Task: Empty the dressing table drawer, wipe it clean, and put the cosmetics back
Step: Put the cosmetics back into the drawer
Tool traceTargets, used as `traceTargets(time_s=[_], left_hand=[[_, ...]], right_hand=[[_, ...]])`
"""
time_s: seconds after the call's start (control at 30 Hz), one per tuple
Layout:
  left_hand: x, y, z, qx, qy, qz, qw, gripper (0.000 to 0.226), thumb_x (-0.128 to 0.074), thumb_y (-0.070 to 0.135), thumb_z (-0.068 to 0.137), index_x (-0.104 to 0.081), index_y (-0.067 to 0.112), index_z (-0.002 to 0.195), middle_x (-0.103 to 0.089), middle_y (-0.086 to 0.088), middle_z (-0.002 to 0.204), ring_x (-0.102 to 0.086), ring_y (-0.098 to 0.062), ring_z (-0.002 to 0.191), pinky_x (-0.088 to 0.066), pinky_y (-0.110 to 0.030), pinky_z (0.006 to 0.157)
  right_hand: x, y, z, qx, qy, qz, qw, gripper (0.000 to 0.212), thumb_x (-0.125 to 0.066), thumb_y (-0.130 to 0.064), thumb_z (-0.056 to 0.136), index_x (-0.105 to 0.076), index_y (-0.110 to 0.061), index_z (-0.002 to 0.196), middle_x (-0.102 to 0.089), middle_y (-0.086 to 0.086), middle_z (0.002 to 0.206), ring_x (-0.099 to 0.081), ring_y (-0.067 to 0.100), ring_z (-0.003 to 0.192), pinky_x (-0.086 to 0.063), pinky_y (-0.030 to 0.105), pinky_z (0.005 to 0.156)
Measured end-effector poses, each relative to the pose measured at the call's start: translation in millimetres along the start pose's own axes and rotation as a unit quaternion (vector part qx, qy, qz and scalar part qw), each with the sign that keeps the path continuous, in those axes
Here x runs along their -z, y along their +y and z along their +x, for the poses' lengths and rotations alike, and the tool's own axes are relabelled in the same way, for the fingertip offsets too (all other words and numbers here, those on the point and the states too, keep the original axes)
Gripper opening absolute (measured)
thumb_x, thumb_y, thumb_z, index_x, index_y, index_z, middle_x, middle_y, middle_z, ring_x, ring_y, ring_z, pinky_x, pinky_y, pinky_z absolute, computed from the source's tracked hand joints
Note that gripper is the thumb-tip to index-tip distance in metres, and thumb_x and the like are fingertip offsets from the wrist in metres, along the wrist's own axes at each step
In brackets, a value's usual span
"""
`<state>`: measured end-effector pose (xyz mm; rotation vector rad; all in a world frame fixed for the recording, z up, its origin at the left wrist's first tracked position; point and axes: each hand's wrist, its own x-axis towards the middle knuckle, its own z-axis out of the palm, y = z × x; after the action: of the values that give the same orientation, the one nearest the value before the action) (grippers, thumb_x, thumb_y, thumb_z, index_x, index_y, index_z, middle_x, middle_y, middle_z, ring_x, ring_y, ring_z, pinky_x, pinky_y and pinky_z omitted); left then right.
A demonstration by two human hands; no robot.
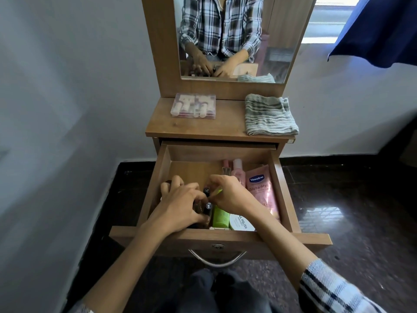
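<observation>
Wooden drawer (285, 188) holds pink bottles (238, 170), green tube (220, 216).

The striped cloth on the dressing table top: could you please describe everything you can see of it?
The striped cloth is a soft woven rag, pale with grey-green bands, folded into a rough square. It lies flat on the right side of the dressing table top, its near corner reaching the front edge. Neither hand touches it; its far edge shows in the mirror.

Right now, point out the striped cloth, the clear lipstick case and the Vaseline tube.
striped cloth (270, 116), head view, middle of the folded top.
clear lipstick case (193, 105), head view, centre of the lid.
Vaseline tube (261, 190), head view, pink front label.
</observation>
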<state>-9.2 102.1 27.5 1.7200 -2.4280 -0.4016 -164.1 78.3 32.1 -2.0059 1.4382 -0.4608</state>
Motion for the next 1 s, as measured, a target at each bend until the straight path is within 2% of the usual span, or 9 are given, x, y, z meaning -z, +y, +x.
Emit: traceTargets(time_s=[0.13, 0.47, 0.67, 0.83, 0.9, 1.0], left_hand=[[-2.2, -0.2, 1.4, -0.001, 0.0, 0.005, 1.0, 0.03, -0.066, 0.057, 0.067, -0.065, 0.034, 0.086, -0.038, 0.016, 0.084, -0.02, -0.011, 0.086, -0.013, -0.033, 0.068], [-6.1, -1.9, 2.9, -0.018, -0.009, 0.028, 0.999, 0.036, -0.068, 0.056, 0.068, -0.067, 0.033, 0.097, -0.027, 0.014, 0.093, -0.017, -0.01, 0.092, -0.02, -0.031, 0.079], [-5.7, -2.8, 3.3, -0.022, -0.019, 0.026, 0.999, 0.037, -0.069, 0.058, 0.065, -0.067, 0.036, 0.095, -0.027, 0.015, 0.091, -0.019, -0.011, 0.093, -0.023, -0.032, 0.08], [-3.4, -1.4, 1.4, -0.027, -0.019, 0.008, 0.999, 0.032, -0.072, 0.054, 0.063, -0.067, 0.033, 0.086, -0.026, 0.023, 0.077, -0.024, -0.014, 0.092, -0.026, -0.033, 0.078], [-2.4, -0.5, 1.1, -0.027, -0.017, 0.008, 0.999, 0.03, -0.072, 0.053, 0.063, -0.067, 0.034, 0.086, -0.027, 0.023, 0.077, -0.025, -0.013, 0.092, -0.024, -0.032, 0.076], [-0.9, 2.0, 0.5, -0.023, -0.012, 0.006, 1.0, 0.03, -0.074, 0.051, 0.063, -0.066, 0.035, 0.086, -0.032, 0.02, 0.08, -0.026, -0.013, 0.091, -0.024, -0.031, 0.075]], right_hand=[[0.2, 0.6, 0.1, 0.009, -0.004, 0.001, 1.0, 0.018, -0.07, -0.004, 0.076, -0.066, -0.009, 0.092, -0.07, 0.005, 0.095, -0.065, 0.019, 0.086, -0.05, 0.024, 0.068], [0.6, 1.5, -5.2, 0.025, -0.018, -0.001, 1.0, 0.02, -0.07, -0.005, 0.079, -0.066, -0.006, 0.098, -0.07, 0.01, 0.097, -0.067, 0.022, 0.083, -0.056, 0.037, 0.074], [2.3, 3.3, -6.8, 0.033, -0.023, 0.003, 0.999, 0.025, -0.071, 0.0, 0.076, -0.066, -0.007, 0.1, -0.069, 0.009, 0.096, -0.056, 0.014, 0.071, -0.049, 0.027, 0.065], [0.6, 9.5, -6.6, 0.025, -0.024, 0.041, 0.999, 0.031, -0.07, 0.006, 0.074, -0.066, -0.009, 0.1, -0.066, 0.006, 0.089, -0.055, 0.007, 0.056, -0.042, 0.008, 0.051], [-0.2, 11.2, -5.9, 0.02, -0.022, 0.054, 0.998, 0.031, -0.071, 0.007, 0.074, -0.065, -0.008, 0.101, -0.063, 0.002, 0.086, -0.055, 0.003, 0.054, -0.042, 0.006, 0.049], [-0.7, 13.3, -5.6, 0.019, -0.013, 0.064, 0.998, 0.033, -0.073, 0.007, 0.072, -0.065, -0.007, 0.101, -0.061, 0.0, 0.084, -0.056, 0.006, 0.057, -0.045, 0.008, 0.052]])
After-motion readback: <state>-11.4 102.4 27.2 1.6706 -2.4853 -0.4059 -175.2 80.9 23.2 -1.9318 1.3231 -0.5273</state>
